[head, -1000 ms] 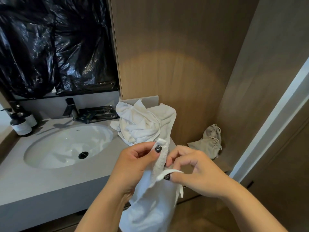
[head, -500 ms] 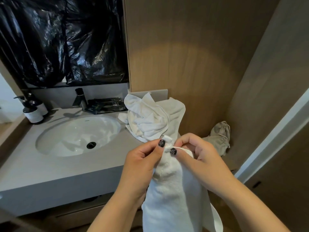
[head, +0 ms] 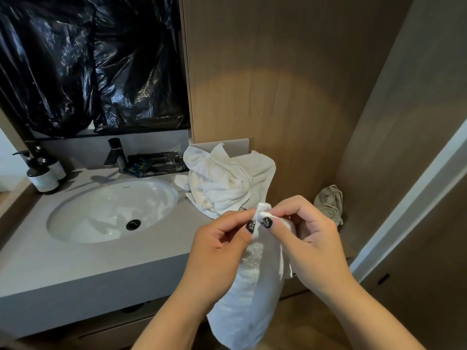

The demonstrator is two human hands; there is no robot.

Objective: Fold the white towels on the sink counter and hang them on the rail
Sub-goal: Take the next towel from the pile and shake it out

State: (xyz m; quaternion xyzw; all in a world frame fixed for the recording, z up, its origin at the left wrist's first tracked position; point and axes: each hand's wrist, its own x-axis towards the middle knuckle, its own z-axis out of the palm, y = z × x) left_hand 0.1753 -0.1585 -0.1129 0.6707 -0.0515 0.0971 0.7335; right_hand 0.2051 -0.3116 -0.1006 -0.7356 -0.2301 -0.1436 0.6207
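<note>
together, left hand [head: 222,238] and right hand [head: 305,233] pinch the white towel's [head: 252,294] top corner; it hangs below.

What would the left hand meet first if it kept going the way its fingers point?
The left hand points right, so it would likely meet the right hand, which pinches the same held towel corner; depth between them is unclear.

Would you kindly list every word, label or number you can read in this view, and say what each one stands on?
No text here can be read.
Pump bottles: pale labels, print too small to read.
Dark packets behind the faucet: light lettering, blurred.
Basin: a small mark near the back rim, too tiny to read.
Held towel and towel pile: no print visible.
</note>
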